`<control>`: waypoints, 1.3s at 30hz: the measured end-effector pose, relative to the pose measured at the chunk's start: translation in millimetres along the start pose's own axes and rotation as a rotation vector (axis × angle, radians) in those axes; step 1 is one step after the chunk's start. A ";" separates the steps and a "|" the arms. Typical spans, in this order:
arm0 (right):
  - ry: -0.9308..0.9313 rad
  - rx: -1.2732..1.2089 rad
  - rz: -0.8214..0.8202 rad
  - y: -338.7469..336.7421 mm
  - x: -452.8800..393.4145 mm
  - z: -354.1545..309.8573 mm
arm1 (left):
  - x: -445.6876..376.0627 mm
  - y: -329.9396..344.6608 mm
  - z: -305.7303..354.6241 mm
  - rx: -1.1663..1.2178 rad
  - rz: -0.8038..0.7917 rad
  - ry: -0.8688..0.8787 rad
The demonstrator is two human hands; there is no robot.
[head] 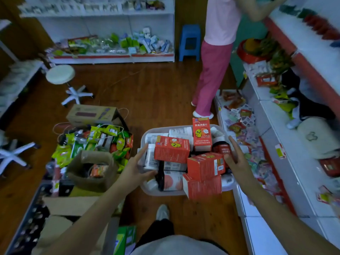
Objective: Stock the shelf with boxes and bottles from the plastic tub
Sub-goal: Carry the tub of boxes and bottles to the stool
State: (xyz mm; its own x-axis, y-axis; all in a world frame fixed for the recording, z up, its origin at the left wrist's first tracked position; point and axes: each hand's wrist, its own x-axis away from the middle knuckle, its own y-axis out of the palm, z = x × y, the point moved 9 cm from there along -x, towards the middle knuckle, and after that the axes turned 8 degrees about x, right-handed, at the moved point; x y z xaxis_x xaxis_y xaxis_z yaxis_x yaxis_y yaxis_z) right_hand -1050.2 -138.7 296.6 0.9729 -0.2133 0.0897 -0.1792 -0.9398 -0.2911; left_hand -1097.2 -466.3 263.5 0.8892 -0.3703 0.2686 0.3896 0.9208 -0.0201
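Observation:
A pale plastic tub (145, 134) sits low in front of me over the wooden floor, piled with red boxes (172, 150), a white bottle (150, 159) and a dark bottle (170, 181). One red box (201, 134) stands upright at the tub's far side. My left hand (135, 167) lies against the tub's left side with fingers straight, touching the white bottle. My right hand (234, 159) is at the tub's right side, fingers spread and straight. Whether the tub is lifted I cannot tell. The white shelf (287, 144) runs along my right.
A person in pink (211, 80) stands at the right shelf ahead. The shelf's bottom board (239, 122) is strewn with small packets. To my left are cardboard boxes of green packets (103, 138) and a brown box (92, 170). A white stool (60, 74) and a blue stool (190, 41) stand farther off.

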 end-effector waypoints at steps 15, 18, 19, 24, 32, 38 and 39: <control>0.045 -0.048 -0.015 54.7 -271.7 -26.9 | -256.4 -121.5 53.6 -0.015 -0.006 -0.075; 0.051 -0.034 -0.075 68.3 -340.7 -30.0 | -311.7 -138.0 70.3 -0.001 0.032 -0.068; 0.043 -0.040 -0.101 73.0 -363.5 -35.9 | -330.2 -145.0 75.1 -0.004 0.038 -0.072; 0.014 0.019 -0.201 102.6 -472.0 -60.4 | -407.5 -191.3 97.9 0.014 0.081 -0.106; 0.035 0.052 -0.293 175.5 -625.9 -67.3 | -527.8 -293.2 114.2 0.041 0.135 -0.130; 0.060 0.025 -0.265 235.8 -728.1 -77.3 | -628.6 -377.6 133.5 0.028 0.060 -0.151; 0.072 0.007 -0.255 243.0 -741.2 -80.4 | -645.4 -390.7 139.0 0.029 0.044 -0.158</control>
State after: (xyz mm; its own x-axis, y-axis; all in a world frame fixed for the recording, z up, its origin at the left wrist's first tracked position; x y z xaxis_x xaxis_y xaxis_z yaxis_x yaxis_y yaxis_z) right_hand -1826.6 -230.4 236.0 0.9734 0.0118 0.2288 0.0721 -0.9637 -0.2569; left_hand -1856.6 -570.0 231.8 0.8557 -0.3074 0.4163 0.3414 0.9399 -0.0077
